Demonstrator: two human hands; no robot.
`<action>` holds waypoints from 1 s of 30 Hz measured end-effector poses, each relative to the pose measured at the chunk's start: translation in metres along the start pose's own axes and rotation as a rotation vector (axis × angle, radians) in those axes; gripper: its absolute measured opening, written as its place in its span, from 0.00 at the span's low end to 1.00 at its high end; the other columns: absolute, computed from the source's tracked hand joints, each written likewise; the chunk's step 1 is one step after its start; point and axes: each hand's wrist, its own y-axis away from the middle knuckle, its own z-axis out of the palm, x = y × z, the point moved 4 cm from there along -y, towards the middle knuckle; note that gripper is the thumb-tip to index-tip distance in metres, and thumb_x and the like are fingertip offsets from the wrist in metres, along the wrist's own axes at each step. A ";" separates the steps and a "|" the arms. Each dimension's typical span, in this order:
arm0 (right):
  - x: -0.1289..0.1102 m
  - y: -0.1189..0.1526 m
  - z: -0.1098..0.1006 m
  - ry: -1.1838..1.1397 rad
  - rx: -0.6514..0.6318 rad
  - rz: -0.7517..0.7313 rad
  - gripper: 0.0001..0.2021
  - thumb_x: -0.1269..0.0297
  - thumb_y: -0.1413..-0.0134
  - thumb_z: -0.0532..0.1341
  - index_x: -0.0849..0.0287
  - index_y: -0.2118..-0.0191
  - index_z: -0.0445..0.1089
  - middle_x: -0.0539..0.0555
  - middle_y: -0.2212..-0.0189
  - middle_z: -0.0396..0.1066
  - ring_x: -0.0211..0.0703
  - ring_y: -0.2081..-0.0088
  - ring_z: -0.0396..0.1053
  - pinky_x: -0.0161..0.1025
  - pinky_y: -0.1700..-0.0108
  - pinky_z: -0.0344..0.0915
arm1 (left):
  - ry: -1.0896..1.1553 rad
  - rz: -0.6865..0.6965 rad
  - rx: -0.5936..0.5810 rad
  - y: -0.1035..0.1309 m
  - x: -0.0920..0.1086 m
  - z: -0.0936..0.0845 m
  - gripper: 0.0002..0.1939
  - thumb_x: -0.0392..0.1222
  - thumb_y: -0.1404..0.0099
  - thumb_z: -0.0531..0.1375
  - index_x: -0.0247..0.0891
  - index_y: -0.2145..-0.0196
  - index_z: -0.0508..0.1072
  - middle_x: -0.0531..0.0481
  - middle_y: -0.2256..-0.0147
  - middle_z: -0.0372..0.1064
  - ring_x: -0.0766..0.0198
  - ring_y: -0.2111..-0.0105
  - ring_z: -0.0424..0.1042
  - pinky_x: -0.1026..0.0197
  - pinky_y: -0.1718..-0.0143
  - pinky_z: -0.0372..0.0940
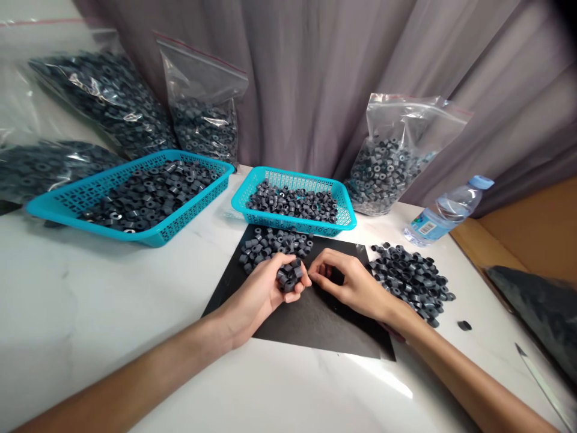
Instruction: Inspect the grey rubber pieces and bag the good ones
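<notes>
Cupping of the palm is done by the left hand (pixel 265 285), in which a handful of dark pieces (pixel 290 275) is held, above the black sheet (pixel 320 325). How many pieces are held cannot be counted, because the lower ones are hidden by the fingers. The fingertips of the right hand (pixel 349 279) are brought close together just beside the left fingers; whether a piece is pinched there cannot be told. Both forearms are cut off by the bottom of the view, and the leftmost bag (pixel 49 165) by its left side. The right edge of the sheet is partly covered by the right forearm. At the far end of the sheet, a loose heap (pixel 270 243) is placed before the middle basket (pixel 293 225); another, the right heap (pixel 412 279), is spread beyond the right hand. Open room is found on the near part of the sheet and on the white table (pixel 112 294). The forearms are slanted inward, the wrists kept low.
</notes>
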 end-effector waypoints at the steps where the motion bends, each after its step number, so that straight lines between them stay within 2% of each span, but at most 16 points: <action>1: 0.000 0.001 0.000 -0.012 -0.010 0.005 0.04 0.69 0.35 0.59 0.59 0.61 0.71 0.51 0.66 0.69 0.39 0.65 0.66 0.37 0.62 0.64 | 0.005 -0.005 -0.012 0.000 0.000 0.001 0.12 0.39 0.32 0.54 0.32 0.71 0.71 0.47 0.71 0.68 0.70 0.75 0.64 0.71 0.78 0.59; 9: -0.004 0.002 0.006 -0.083 -0.023 0.039 0.07 0.60 0.36 0.61 0.57 0.59 0.69 0.49 0.67 0.69 0.38 0.66 0.65 0.35 0.64 0.62 | 0.085 -0.037 -0.030 0.001 -0.001 0.004 0.11 0.38 0.31 0.54 0.31 0.69 0.72 0.49 0.70 0.67 0.71 0.75 0.65 0.72 0.81 0.56; 15: -0.006 0.002 0.009 0.006 -0.013 -0.015 0.03 0.66 0.34 0.59 0.57 0.62 0.67 0.48 0.68 0.64 0.37 0.67 0.62 0.34 0.64 0.60 | 0.136 -0.067 -0.008 0.001 -0.003 0.003 0.11 0.38 0.31 0.55 0.30 0.68 0.72 0.47 0.70 0.68 0.72 0.75 0.65 0.72 0.81 0.57; 19: -0.005 0.002 0.008 -0.012 -0.022 -0.032 0.03 0.69 0.34 0.58 0.57 0.61 0.67 0.49 0.66 0.65 0.37 0.65 0.63 0.34 0.62 0.61 | 0.157 -0.083 0.014 0.001 -0.004 0.002 0.09 0.37 0.31 0.55 0.30 0.67 0.72 0.47 0.69 0.69 0.72 0.76 0.65 0.72 0.81 0.58; 24: -0.003 0.002 0.001 -0.021 -0.027 -0.005 0.03 0.67 0.33 0.57 0.57 0.58 0.68 0.51 0.63 0.69 0.38 0.64 0.65 0.36 0.61 0.63 | 0.165 -0.086 0.039 0.002 -0.005 0.003 0.08 0.35 0.32 0.56 0.30 0.68 0.73 0.48 0.69 0.70 0.70 0.75 0.69 0.71 0.80 0.61; 30: -0.010 0.002 -0.018 -0.096 -0.028 0.072 0.06 0.62 0.34 0.58 0.57 0.57 0.69 0.54 0.60 0.74 0.43 0.61 0.71 0.41 0.56 0.69 | 0.152 -0.096 0.028 0.001 -0.007 0.002 0.10 0.37 0.32 0.57 0.28 0.68 0.75 0.45 0.70 0.72 0.67 0.73 0.72 0.70 0.74 0.67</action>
